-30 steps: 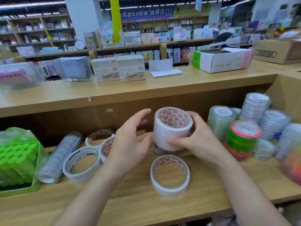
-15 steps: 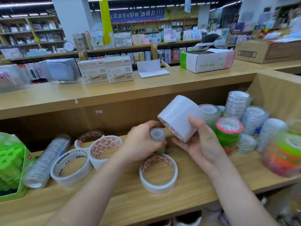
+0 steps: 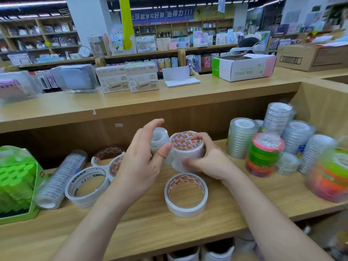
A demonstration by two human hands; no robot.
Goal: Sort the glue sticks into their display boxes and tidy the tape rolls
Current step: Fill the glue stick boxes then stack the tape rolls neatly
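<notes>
Head view, our only one: our right hand (image 3: 211, 162) is wrapped round the wide white tape roll (image 3: 186, 153), fingers over its far rim and thumb on its near wall. The roll stands upright on the wooden shelf (image 3: 244, 200), hole up, red-printed core showing. Our left hand (image 3: 139, 166) is released, fingers loosely spread, thumb just beside the roll's left wall; whether it touches we cannot tell. Behind that thumb, close against the roll, stands a small stack of clear tape (image 3: 160, 138).

We judge the coming move to be seating this roll among its kind, and it turns on one fact. The roll's axis is vertical, and the flat white roll (image 3: 186, 210) lies just nearer us on the shelf, hole up too. It sits below the right hand, which is the nearer one for stacking.

Leftward lie more white rolls (image 3: 84, 201), a sleeve of clear tape (image 3: 60, 179) on its side, and the green display box (image 3: 17, 183), its contents blurred. Rightward, clear-tape columns (image 3: 242, 138) and a coloured tape stack (image 3: 266, 155) stand near and could be knocked.
</notes>
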